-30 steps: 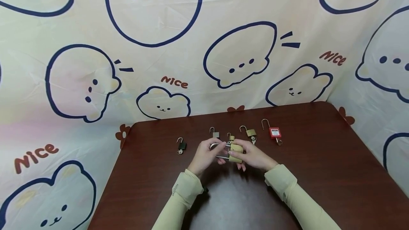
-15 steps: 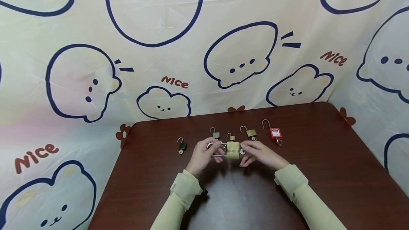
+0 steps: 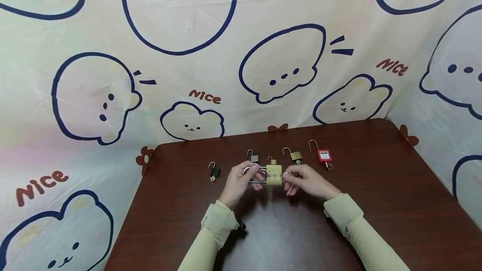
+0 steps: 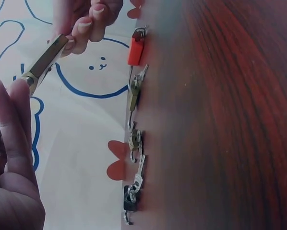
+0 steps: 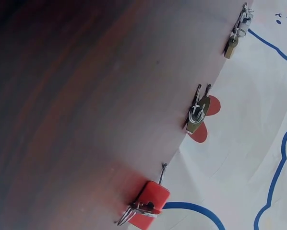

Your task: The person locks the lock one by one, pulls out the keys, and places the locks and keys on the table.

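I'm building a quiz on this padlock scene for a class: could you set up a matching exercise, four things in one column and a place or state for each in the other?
Things:
1. large brass padlock
2. red padlock
3. black padlock
4. left hand

Places or states:
A. lies farthest right in the row on the table
B. held above the table between both hands
C. grips the silver shackle
D. lies farthest left in the row on the table

Pairs: 1-B, 2-A, 3-D, 4-C
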### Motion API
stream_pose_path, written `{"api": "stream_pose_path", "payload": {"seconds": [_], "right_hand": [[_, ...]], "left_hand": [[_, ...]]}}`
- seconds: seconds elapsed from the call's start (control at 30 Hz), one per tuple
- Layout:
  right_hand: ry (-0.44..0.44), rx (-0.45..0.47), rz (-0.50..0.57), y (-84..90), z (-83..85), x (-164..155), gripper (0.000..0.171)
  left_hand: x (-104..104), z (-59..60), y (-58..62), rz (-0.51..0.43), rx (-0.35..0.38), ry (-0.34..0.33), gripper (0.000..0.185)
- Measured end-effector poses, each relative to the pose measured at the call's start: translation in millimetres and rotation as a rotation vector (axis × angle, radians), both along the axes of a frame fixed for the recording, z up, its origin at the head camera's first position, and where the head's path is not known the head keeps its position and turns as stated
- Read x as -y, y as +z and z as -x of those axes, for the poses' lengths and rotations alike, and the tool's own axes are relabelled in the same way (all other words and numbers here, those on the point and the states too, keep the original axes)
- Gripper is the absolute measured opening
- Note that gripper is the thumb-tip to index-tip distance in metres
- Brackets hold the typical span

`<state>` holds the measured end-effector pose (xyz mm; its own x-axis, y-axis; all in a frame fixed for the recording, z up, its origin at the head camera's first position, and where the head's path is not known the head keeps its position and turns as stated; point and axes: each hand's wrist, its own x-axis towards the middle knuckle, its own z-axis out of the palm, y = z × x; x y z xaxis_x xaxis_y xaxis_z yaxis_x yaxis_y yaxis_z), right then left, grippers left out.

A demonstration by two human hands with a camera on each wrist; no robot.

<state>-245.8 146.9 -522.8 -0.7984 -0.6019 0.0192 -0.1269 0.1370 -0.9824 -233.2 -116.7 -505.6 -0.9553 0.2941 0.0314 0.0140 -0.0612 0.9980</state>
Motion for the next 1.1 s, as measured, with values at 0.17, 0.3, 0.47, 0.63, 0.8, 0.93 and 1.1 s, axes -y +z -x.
{"api": "stream_pose_path", "payload": {"seconds": [0.17,0.3,0.47,0.63,0.8,0.93,1.1], "right_hand": [[-0.015,0.043,0.03,0.2,0.4,-3,0.022],[-0.028,0.068,0.056,-1.1,1.1,-9,0.027],[-0.056,0.08,0.047,-2.5,3.7,-28,0.038],[-0.077,0.054,0.034,2.3,5.5,-48,0.038],[-0.111,0.034,0.021,3.8,6.3,-55,0.038],[-0.16,0.023,-0.021,3.2,5.9,-60,0.037],[-0.243,-0.013,-0.08,6.5,5.8,-70,0.033]], "left_hand": [[-4,-1.3,-2.4,-0.019,0.009,0.013,0.039],[-5,-0.1,-4.1,-0.028,0.008,0.013,0.043],[9,4.0,-3.1,-0.02,-0.018,0.077,0.037],[26,7.0,0.7,0.009,-0.029,0.119,0.039],[31,6.9,2.9,0.02,-0.013,0.104,0.044],[36,7.3,2.2,0.018,-0.018,0.136,0.038],[51,10.7,3.3,-0.022,-0.023,0.227,0.033]]}}
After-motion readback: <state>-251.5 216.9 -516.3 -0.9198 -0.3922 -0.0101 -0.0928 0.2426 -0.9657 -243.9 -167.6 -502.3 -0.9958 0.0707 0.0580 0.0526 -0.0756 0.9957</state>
